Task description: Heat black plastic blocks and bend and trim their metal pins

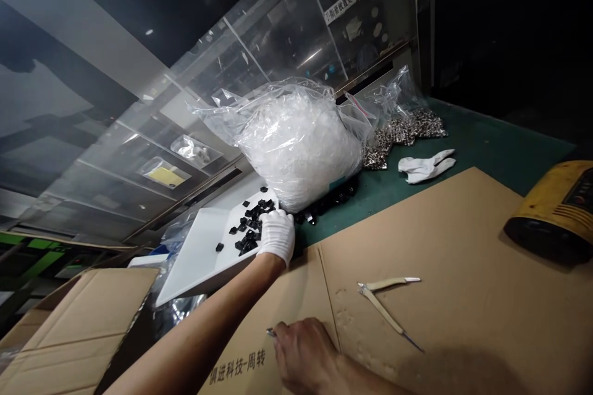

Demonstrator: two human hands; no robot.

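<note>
My left hand (pixel 278 234), in a white glove, reaches over the near edge of a white tray (pixel 194 253). Its fingers curl down at a pile of small black parts (pixel 250 225), and the fingertips are hidden. Low in the middle, my bare right hand (pixel 303 349) is closed above the cardboard. A small shiny metal piece (pixel 271 332) sticks out between its thumb and fingers. To its right lies a pair of nippers (pixel 382 299) with cream handles, spread apart on the cardboard (pixel 417 234).
Behind the tray stands a bulging clear bag of translucent white material (pixel 301 142). Bags of small metal parts (pixel 403 133) and a white glove (pixel 426 166) rest on the green table (pixel 491 136). A yellow tool (pixel 556 210) is at right, an open carton (pixel 78 327) at left.
</note>
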